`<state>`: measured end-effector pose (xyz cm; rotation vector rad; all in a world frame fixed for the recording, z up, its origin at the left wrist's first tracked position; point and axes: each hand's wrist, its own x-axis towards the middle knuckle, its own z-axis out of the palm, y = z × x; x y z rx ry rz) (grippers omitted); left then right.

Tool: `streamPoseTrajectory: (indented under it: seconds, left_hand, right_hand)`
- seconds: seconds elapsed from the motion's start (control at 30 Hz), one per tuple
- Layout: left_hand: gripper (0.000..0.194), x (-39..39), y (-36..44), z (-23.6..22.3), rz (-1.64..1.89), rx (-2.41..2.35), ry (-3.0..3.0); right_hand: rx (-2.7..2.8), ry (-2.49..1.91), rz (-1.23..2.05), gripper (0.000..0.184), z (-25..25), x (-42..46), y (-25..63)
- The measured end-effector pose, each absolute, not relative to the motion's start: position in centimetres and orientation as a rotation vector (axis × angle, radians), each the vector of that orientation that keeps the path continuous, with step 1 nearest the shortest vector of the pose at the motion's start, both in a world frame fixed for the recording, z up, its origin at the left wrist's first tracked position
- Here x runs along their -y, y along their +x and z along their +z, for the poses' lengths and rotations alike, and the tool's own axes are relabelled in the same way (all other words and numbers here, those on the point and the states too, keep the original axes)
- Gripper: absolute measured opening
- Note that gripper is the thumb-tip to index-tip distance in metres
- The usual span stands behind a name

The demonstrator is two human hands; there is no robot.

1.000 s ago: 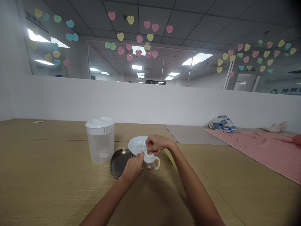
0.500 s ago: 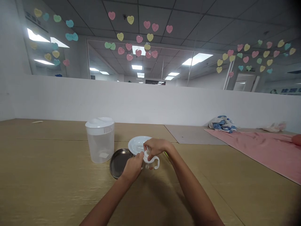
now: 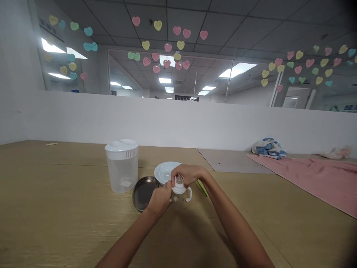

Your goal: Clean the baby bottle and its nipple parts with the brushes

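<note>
A clear baby bottle (image 3: 178,197) with a white collar, a see-through nipple and white side handles is held upright between my two hands. My left hand (image 3: 161,197) is closed on its left side, where the left handle is mostly hidden by my fingers. From above, my right hand (image 3: 187,175) is closed on the white collar, fingers around the nipple. The right handle shows free below my right hand. Just behind the bottle lies a white plate (image 3: 163,170). A round dark metal pan (image 3: 143,193) lies left of my left hand.
A lidded clear plastic bucket (image 3: 122,169) stands at the left behind the pan. A yellow-green strip (image 3: 202,188) lies partly behind my right wrist. On the right are a pink cloth (image 3: 304,178) and a crumpled blue-and-white cloth (image 3: 268,148) by the white wall.
My right hand has turned slightly on the bottle's collar, and the nipple shows more now. The bottle stands more upright. The whole view has shifted a little.
</note>
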<state>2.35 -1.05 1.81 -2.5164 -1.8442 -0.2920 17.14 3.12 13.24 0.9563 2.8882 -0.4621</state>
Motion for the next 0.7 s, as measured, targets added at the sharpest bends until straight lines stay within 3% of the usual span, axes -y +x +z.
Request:
streamPoseTrajectory:
  seconds: [0.23,0.33,0.43,0.57,0.7]
  left_hand:
    - [0.029,0.8,2.4,1.2,-0.367,1.796,-2.449]
    - [0.028,0.9,2.5,1.2,-0.366,1.790,-2.433]
    - [0.024,0.9,2.6,1.2,-0.360,1.792,-2.423]
    - [0.023,1.0,2.5,1.5,-0.362,1.798,-2.427]
    - [0.022,1.2,2.4,1.7,-0.391,1.802,-2.430]
  right_hand:
    - [-3.011,0.839,-0.703,0.037,13.5,-1.5,18.5]
    - [-3.042,1.156,-0.713,0.030,13.7,-1.5,18.3]
    - [-3.044,1.532,-0.523,0.027,13.6,-1.7,18.0]
    - [-3.145,1.286,-0.583,0.011,13.9,-1.6,18.6]
    - [-3.319,1.056,-0.712,0.013,14.7,-1.3,19.6]
